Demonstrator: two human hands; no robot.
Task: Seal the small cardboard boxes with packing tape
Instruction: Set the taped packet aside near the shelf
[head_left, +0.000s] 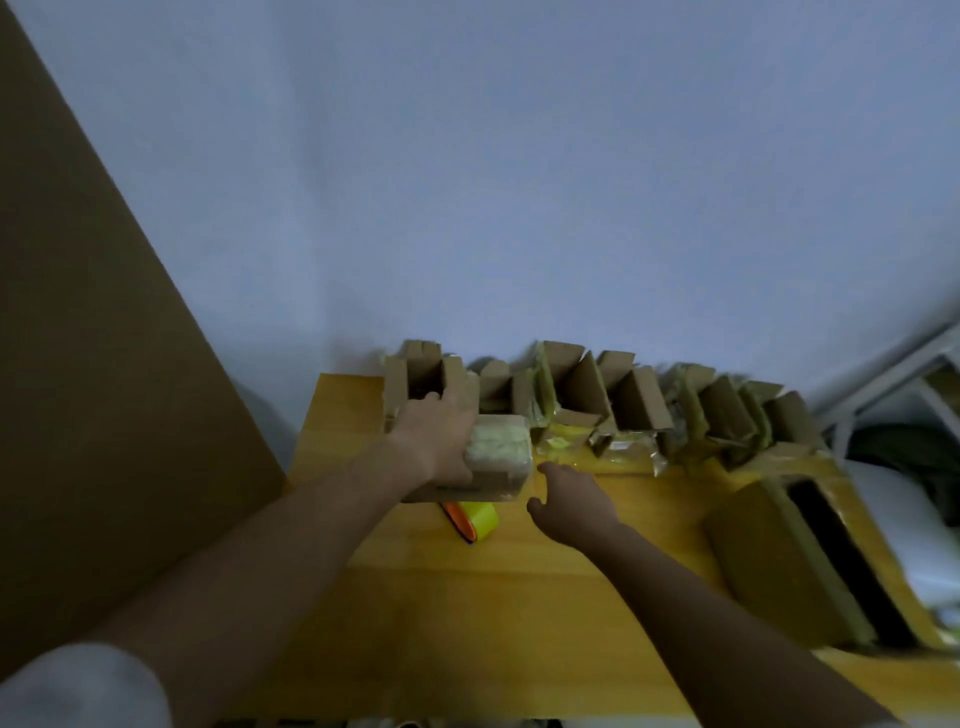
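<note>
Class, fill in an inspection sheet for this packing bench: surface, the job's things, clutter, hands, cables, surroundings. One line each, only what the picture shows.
Surface: yellow wooden table, set against a pale wall.
Job's things: taped box near the table's middle; tape roll just in front of it; row of open boxes along the wall.
Clutter: larger open carton at the right edge; plastic-wrapped packets beside the row.
Hands: left hand holds the taped box; right hand hovers beside it, fingers relaxed, holding nothing.
Cables: nothing seen.
Surroundings: big cardboard sheet leaning at left; white frame at right.
</note>
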